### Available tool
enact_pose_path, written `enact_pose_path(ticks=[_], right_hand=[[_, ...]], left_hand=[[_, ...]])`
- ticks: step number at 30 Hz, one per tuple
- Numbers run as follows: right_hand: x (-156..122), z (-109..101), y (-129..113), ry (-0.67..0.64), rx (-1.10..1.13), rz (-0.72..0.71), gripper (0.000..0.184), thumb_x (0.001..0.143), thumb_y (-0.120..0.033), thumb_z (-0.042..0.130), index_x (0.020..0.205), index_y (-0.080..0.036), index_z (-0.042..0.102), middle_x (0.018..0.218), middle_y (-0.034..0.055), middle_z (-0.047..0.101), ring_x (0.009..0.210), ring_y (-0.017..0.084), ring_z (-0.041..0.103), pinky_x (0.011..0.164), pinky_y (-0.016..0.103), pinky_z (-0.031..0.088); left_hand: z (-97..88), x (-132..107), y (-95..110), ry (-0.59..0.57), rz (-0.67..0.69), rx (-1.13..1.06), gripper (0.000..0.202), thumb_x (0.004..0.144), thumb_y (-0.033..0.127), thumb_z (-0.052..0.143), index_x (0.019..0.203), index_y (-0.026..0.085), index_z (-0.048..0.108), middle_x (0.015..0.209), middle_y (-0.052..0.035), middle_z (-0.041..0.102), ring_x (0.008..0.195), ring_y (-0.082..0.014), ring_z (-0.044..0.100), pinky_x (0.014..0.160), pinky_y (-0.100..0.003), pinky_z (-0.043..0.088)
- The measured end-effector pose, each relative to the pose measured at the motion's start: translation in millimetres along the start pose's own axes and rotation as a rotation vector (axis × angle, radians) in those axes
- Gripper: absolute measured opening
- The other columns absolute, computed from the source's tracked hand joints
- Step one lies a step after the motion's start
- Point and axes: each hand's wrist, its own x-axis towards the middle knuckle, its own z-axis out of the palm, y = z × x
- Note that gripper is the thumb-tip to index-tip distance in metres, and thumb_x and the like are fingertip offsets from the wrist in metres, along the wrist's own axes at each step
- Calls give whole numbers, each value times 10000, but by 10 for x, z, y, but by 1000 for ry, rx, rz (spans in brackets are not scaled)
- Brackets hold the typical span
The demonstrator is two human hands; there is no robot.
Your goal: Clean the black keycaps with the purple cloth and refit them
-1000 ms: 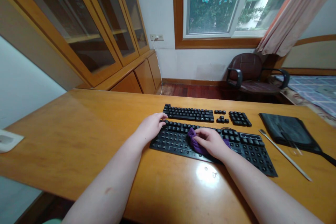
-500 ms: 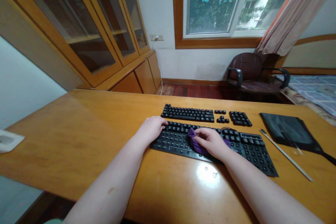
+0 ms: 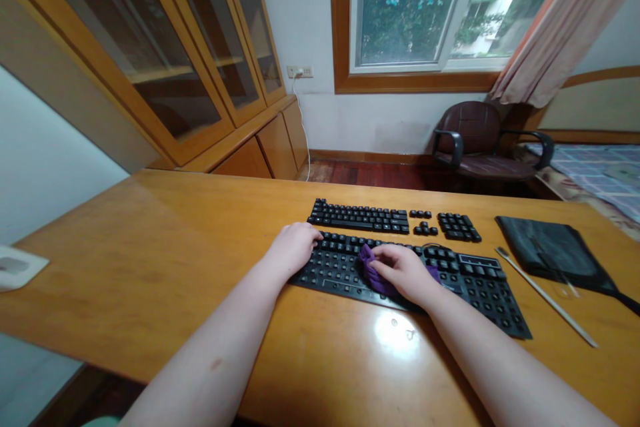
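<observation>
A black keyboard (image 3: 470, 280) lies on the wooden desk (image 3: 150, 260) in front of me. My right hand (image 3: 407, 270) is closed on a purple cloth (image 3: 369, 264) and presses it onto the keys near the keyboard's middle. My left hand (image 3: 295, 245) rests on the keyboard's far left corner, fingers curled over its edge. Behind the keyboard lie sets of loose black keycaps (image 3: 360, 216) laid out in rows, with a smaller block (image 3: 459, 227) to the right.
A black pouch (image 3: 553, 248) and a thin pale stick (image 3: 545, 295) lie at the desk's right. A white object (image 3: 17, 267) sits at the left edge. Beyond the desk are a glass-door cabinet (image 3: 165, 47), an armchair (image 3: 475, 140) and a window.
Both hands have stayed almost in place; the left hand slid slightly along the keyboard's left corner. The cloth remains under my right hand.
</observation>
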Motion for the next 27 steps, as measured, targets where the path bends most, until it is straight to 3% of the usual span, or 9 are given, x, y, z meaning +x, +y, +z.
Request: enact_pose_path(ticks=[12, 22, 27], right_hand=[[0, -4, -10, 1, -14, 2, 137, 794, -235, 556, 843, -191, 677, 843, 34, 707, 777, 192, 636, 738, 293, 467], [-6, 8, 20, 6, -22, -9, 135, 795, -231, 559, 848, -192, 677, 854, 35, 709, 787, 191, 638, 745, 288, 465], [-4, 3, 4, 8, -8, 2, 141, 795, -237, 555, 854, -194, 676, 858, 39, 707, 797, 198, 638, 759, 302, 470]], left_hand=[[-23, -3, 34, -6, -75, -11, 253, 759, 202, 560, 952, 269, 709, 959, -41, 710, 910, -223, 633, 845, -326, 460], [73, 52, -1, -5, -15, 64, 225, 754, 212, 567, 904, 248, 730, 881, -61, 726, 841, -239, 644, 807, -346, 455], [-3, -15, 15, 2, -20, 16, 228, 758, 215, 560, 914, 261, 720, 908, -50, 716, 878, -225, 632, 826, -329, 446]])
